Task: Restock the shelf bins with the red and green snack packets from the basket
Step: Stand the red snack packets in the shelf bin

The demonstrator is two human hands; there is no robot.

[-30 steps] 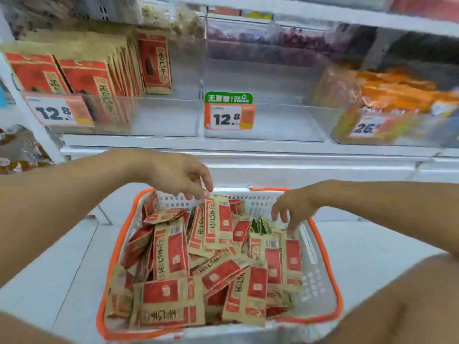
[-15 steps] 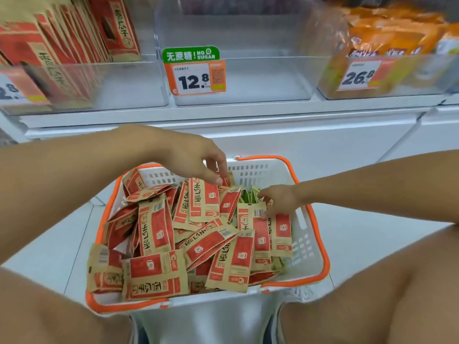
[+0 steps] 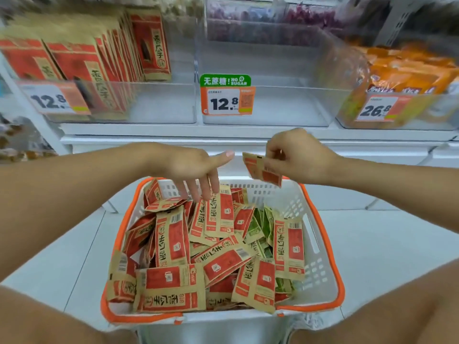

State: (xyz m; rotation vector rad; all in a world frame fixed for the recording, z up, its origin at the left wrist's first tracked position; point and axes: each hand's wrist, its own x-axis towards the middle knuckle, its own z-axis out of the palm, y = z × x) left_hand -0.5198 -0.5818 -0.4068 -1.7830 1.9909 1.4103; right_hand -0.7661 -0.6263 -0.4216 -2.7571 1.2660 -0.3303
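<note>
Now right hand (image 3: pixel 295 155) round red packet (image 3: pixel 260 170) above basket (image 3: pixel 323 244)

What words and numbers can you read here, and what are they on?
"无蔗糖! NO SUGAR": green sign on the middle bin.
"12.8": price tag below it.
"12.8": left bin's tag.
"26.8": right bin's tag.
"香瓜子": shelf packet.
Small print on the tags and basket packets: unreadable.

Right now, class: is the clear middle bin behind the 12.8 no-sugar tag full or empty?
Empty. Through the middle bin only bare clear walls and floor show; the left bin holds red packets.
</note>
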